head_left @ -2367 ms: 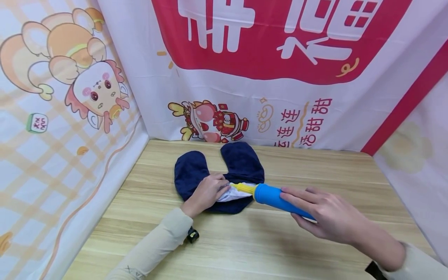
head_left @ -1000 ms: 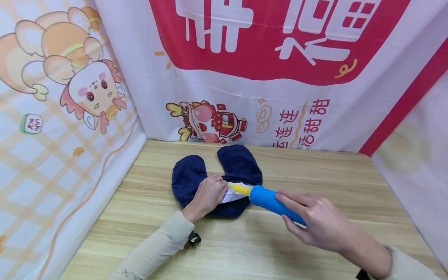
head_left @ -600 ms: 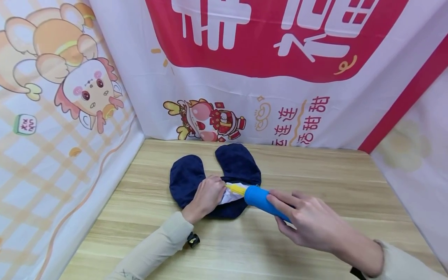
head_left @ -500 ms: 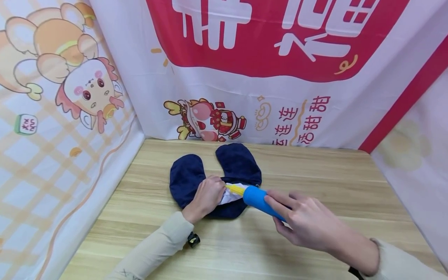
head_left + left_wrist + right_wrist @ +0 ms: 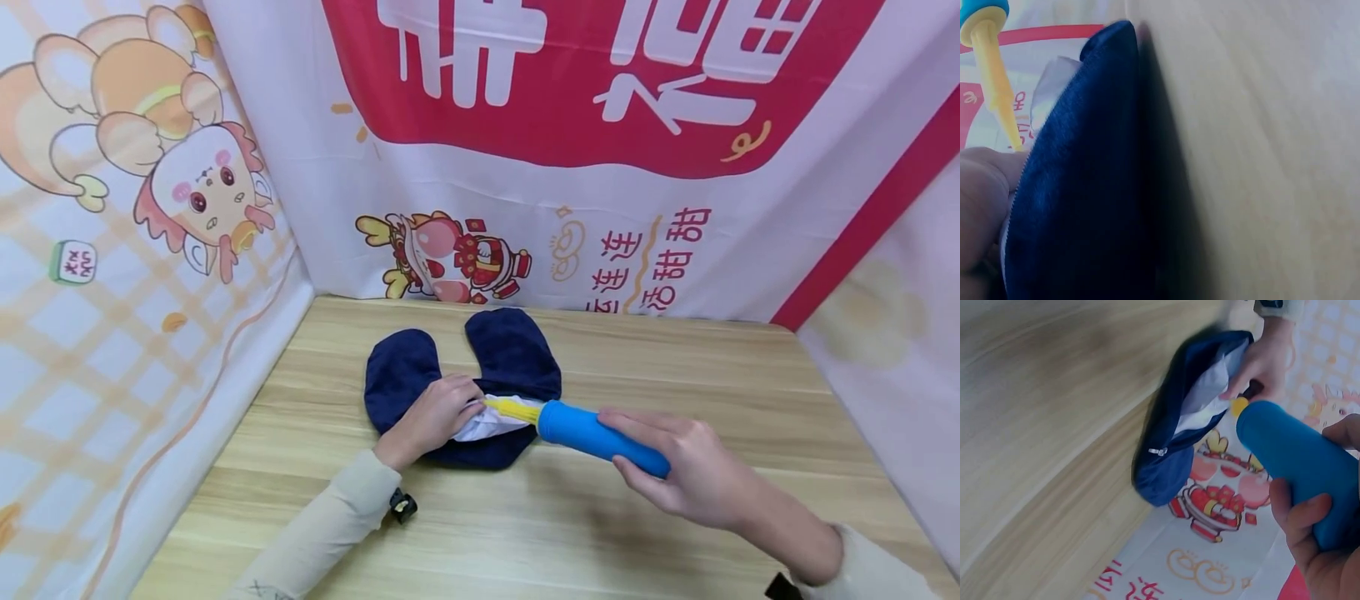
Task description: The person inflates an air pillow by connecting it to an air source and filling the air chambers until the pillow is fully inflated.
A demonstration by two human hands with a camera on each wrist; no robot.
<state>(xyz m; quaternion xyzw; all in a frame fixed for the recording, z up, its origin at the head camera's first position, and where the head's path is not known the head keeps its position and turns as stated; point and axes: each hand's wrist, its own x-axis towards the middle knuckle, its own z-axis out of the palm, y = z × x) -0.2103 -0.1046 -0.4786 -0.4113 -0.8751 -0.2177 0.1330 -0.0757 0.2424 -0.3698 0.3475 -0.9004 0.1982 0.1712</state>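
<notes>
A navy U-shaped neck pillow (image 5: 405, 375) lies on the table, its zipped opening spread. Out of that opening shows a white inner liner (image 5: 487, 425). My left hand (image 5: 435, 412) pinches the liner where the yellow nozzle (image 5: 517, 408) of a blue hand pump (image 5: 585, 429) meets it; the fingers hide the nozzle's tip. In the right wrist view, the fingers of my right hand (image 5: 1316, 531) curl round the blue pump (image 5: 1297, 456), and a zip pull (image 5: 1158, 451) hangs at the opening's end. The left wrist view shows the pillow's zip edge (image 5: 1022, 169) beside the left fingers.
The wooden table (image 5: 675, 375) reaches to a printed white and red cloth (image 5: 570, 183) at the back. A patterned cloth (image 5: 112, 333) rises along the left side, and another pale cloth (image 5: 892, 400) along the right.
My right hand came left and in along the pump, then drew back right, so more of the blue barrel shows now. The left hand stays at the nozzle tip, shifting slightly.
</notes>
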